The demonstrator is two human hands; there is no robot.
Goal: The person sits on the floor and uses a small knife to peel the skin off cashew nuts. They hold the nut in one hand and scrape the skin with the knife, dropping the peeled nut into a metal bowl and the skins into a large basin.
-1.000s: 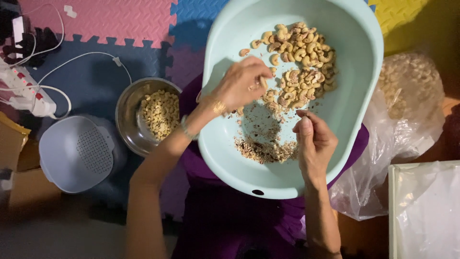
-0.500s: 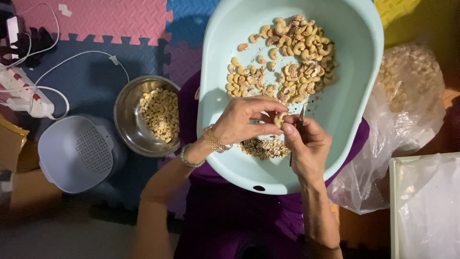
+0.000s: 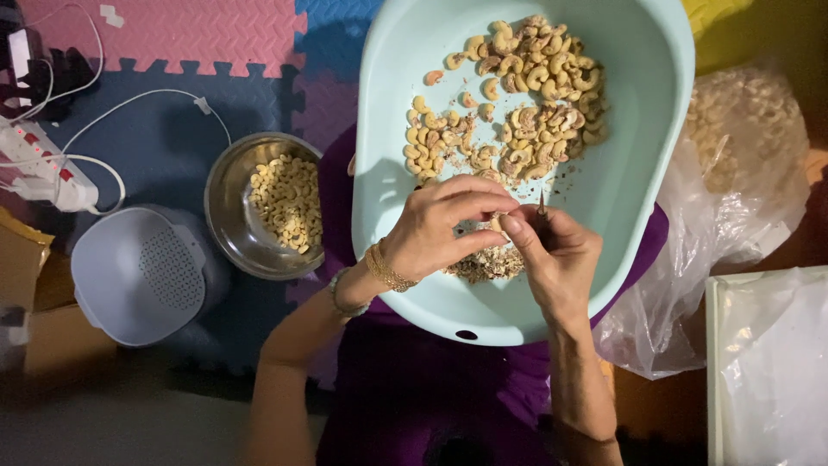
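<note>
The floor is covered with interlocking foam mats (image 3: 172,34), pink at the upper left of the frame, blue beside it and yellow at the upper right. Light is dim, with deep shadow along the bottom edge.

Home floor workspace: coloured foam puzzle mats (image 3: 172,34), power strip (image 3: 43,168), steel bowl (image 3: 228,216), plastic tub (image 3: 638,173).
</note>
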